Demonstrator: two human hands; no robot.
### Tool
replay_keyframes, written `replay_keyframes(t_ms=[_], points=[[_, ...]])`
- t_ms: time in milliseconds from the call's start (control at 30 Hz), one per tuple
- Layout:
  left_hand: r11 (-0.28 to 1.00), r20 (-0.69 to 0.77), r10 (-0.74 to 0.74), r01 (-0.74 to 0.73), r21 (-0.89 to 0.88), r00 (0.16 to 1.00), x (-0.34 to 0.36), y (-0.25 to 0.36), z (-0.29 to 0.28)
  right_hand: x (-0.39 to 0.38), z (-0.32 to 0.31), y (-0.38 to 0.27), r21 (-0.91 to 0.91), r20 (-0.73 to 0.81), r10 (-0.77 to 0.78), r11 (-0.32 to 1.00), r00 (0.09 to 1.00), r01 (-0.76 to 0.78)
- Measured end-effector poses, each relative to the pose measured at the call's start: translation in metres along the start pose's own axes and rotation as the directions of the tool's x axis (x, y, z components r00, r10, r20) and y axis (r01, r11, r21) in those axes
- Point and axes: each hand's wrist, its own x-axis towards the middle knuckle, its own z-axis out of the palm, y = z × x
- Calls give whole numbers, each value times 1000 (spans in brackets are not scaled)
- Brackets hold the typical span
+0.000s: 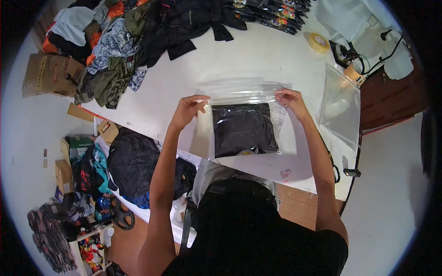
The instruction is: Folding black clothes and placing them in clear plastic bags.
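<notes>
Two hands, left hand [189,108] and right hand [289,99], fingers pinched on a clear bag's [244,126] top edge over a folded black garment [244,129]; uneven pressure could leave gaps.

Both hands, left hand [189,108] and right hand [289,100], pinch the clear bag [202,133] holding a folded black garment [243,129]

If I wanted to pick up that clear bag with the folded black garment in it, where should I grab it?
Probably by the top strip of the clear bag, at its two far corners, where the left hand and right hand pinch it. That strip lies flat and empty beyond the black garment, so fingers can close on plastic alone.
</notes>
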Motion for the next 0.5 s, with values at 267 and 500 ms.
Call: replay_keyframes(t_ms=[267, 500], points=[[997, -30, 22, -24, -67, 999, -29, 24, 14, -32, -3, -20, 99, 9, 38, 994, 999, -39], [981, -202, 88, -50, 188, 975, -76, 13, 41, -85, 16, -10, 6, -87, -68, 998, 994, 69]])
